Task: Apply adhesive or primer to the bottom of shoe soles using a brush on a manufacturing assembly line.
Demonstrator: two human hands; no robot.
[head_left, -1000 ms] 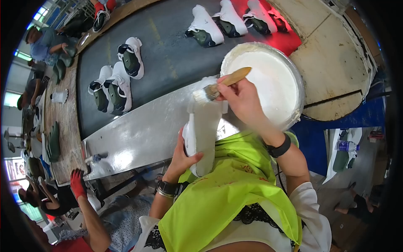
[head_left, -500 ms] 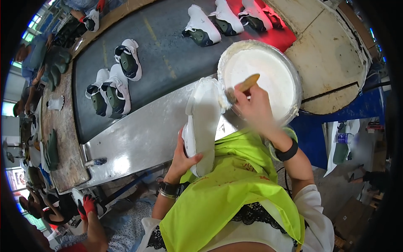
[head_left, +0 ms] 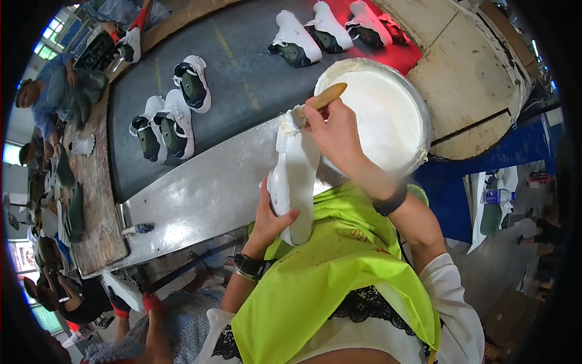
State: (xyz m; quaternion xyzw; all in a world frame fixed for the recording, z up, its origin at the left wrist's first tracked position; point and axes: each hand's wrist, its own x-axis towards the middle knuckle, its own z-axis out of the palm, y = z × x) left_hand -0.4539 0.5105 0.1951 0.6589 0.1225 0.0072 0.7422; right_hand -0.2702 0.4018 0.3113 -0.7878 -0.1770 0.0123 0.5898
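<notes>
My left hand [head_left: 268,219] grips a white shoe [head_left: 298,182] near its lower end, thumb on one side and fingers on the other. The shoe's flat underside faces up. In my right hand [head_left: 337,134] is a brush [head_left: 329,97] with a wooden handle. Its bristles press on the shoe's far end, where thick white paste shows. Just right of the brush stands a large round basin [head_left: 428,124] of white liquid, its rim crusted. Part of the bristles is hidden behind my fingers.
White-and-green shoes [head_left: 176,124] stand on the dark belt [head_left: 236,79], with more shoes [head_left: 295,37] at its far end, some under red light. A small brush [head_left: 138,229] lies on the metal ledge [head_left: 200,194]. Co-workers are along the left, one holding a shoe [head_left: 124,290].
The brush has moved from the shoe's right edge beside the basin to its far end. My left hand still holds the shoe, which has shifted slightly. A co-worker's shoe is now more visible.
</notes>
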